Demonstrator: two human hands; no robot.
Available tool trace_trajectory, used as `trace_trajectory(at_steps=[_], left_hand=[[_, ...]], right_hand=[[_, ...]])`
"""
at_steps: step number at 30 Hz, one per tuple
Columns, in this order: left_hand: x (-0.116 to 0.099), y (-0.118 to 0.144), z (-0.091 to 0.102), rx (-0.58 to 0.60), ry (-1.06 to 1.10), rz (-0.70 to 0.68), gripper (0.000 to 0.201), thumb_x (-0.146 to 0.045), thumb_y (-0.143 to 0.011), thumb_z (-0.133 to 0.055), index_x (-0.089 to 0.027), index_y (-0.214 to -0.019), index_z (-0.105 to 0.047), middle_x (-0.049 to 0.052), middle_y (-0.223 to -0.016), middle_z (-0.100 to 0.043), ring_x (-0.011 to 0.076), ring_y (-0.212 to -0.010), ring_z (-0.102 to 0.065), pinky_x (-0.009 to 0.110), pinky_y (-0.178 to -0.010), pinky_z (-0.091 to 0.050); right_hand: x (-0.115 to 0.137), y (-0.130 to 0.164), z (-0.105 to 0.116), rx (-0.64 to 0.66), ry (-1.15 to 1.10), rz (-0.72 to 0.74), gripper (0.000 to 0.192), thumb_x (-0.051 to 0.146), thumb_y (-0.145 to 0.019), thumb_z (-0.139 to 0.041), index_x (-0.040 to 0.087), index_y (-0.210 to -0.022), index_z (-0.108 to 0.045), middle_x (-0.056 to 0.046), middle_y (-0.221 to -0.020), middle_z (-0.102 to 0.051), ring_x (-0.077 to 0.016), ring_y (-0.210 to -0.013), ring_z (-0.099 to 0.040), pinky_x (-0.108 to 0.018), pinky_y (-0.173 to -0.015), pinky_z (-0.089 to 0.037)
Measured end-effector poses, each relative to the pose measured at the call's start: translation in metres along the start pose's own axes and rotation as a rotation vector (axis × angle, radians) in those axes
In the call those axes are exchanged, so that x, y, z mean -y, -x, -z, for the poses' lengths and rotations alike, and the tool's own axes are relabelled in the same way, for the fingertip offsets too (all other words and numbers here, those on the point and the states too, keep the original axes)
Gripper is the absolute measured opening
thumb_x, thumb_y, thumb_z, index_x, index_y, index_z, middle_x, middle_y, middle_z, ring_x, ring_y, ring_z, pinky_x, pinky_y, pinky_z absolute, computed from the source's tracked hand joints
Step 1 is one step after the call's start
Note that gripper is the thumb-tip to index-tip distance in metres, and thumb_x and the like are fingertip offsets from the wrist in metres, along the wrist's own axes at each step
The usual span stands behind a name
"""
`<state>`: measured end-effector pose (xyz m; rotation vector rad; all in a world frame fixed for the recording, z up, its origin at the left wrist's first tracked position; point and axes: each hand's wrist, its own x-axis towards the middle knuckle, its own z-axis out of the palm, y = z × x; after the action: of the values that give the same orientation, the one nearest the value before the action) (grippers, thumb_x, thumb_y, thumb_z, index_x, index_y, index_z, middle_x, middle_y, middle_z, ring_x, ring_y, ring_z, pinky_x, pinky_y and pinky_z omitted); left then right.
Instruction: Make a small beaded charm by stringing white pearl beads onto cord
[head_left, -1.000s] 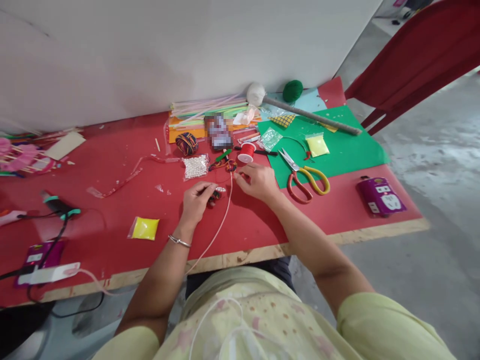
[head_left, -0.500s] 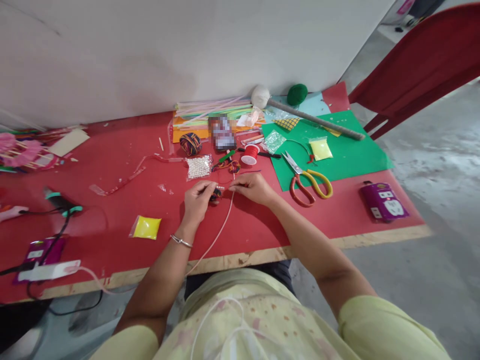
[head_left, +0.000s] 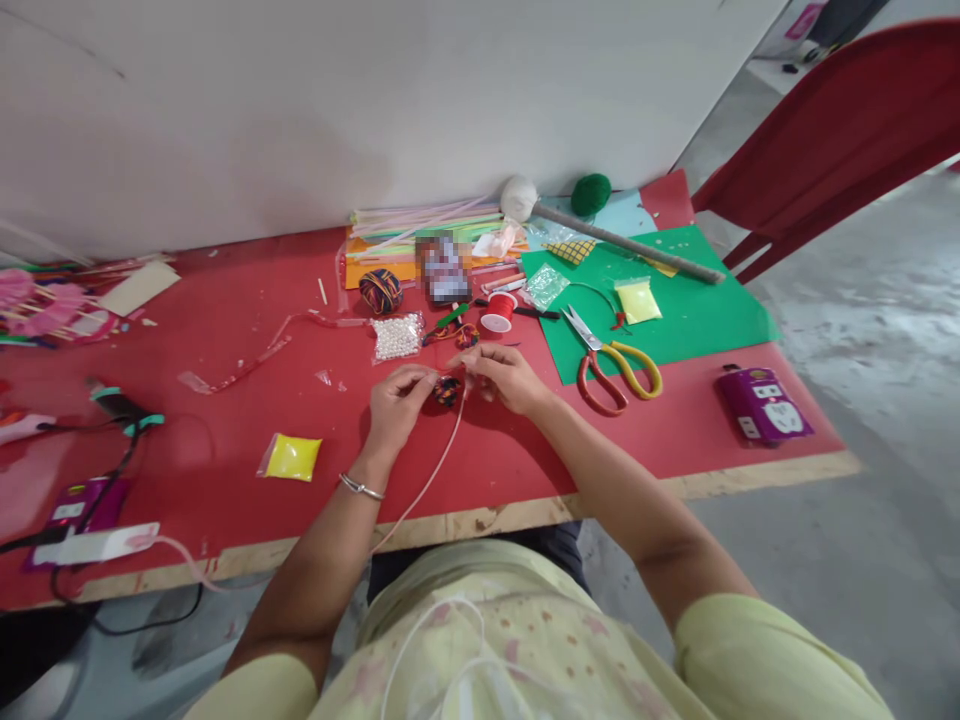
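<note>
My left hand (head_left: 399, 405) pinches a small multicoloured thread ball (head_left: 448, 390) just above the red table (head_left: 225, 420). My right hand (head_left: 502, 375) meets it from the right, fingertips closed on the same ball or its thread; which one I cannot tell. A thin pale cord (head_left: 431, 475) runs from between my hands down over the table's front edge to my lap. Just beyond my fingers lie a bag of white beads (head_left: 396, 336), a red thread spool (head_left: 498, 312) and a small tangle of coloured thread (head_left: 461, 335).
Red-and-yellow scissors (head_left: 611, 362) lie on a green sheet (head_left: 690, 310) to the right. A purple socket block (head_left: 765, 403) sits near the right edge. A yellow bag (head_left: 291, 457), a glue gun (head_left: 116, 405) and cables lie left. A red chair (head_left: 840, 130) stands right.
My right hand has moved left from near the red spool to meet my left hand. The small ball has risen slightly off the table between both hands.
</note>
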<state>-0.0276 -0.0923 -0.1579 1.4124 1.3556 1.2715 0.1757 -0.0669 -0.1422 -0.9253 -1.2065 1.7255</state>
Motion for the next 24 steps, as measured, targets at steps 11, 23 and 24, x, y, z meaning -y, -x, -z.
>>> trace_trajectory(at_steps=[11, 23, 24], left_hand=[[-0.001, 0.000, 0.000, 0.052, 0.329, 0.352, 0.029, -0.038, -0.070, -0.085, -0.019, -0.090, -0.077, -0.002, -0.059, -0.062, 0.0069, -0.044, -0.045, 0.020, -0.039, -0.025], [0.000, -0.007, 0.003, 0.031, 0.465, 0.345, 0.041, -0.038, -0.065, -0.089, -0.018, -0.091, -0.064, -0.002, -0.065, -0.068, 0.0092, -0.048, -0.056, 0.019, -0.041, -0.036], [0.000, -0.006, 0.003, 0.029, 0.458, 0.340, 0.040, -0.038, -0.065, -0.089, -0.019, -0.086, -0.061, -0.003, -0.062, -0.066, 0.0085, -0.044, -0.053, 0.019, -0.040, -0.034]], right_hand=[[-0.017, -0.006, -0.007, 0.002, -0.202, -0.110, 0.037, 0.047, -0.072, -0.085, 0.015, -0.084, -0.073, -0.005, -0.085, -0.075, -0.0088, -0.061, -0.061, -0.018, -0.044, -0.042], [-0.025, -0.012, -0.021, -0.068, -0.131, -0.035, 0.040, 0.043, -0.071, -0.088, 0.016, -0.098, -0.073, -0.003, -0.083, -0.074, -0.0089, -0.063, -0.060, -0.019, -0.049, -0.042], [-0.026, -0.012, -0.022, -0.079, -0.119, -0.027, 0.038, 0.044, -0.072, -0.087, 0.016, -0.093, -0.073, -0.003, -0.081, -0.073, -0.0086, -0.062, -0.059, -0.019, -0.048, -0.041]])
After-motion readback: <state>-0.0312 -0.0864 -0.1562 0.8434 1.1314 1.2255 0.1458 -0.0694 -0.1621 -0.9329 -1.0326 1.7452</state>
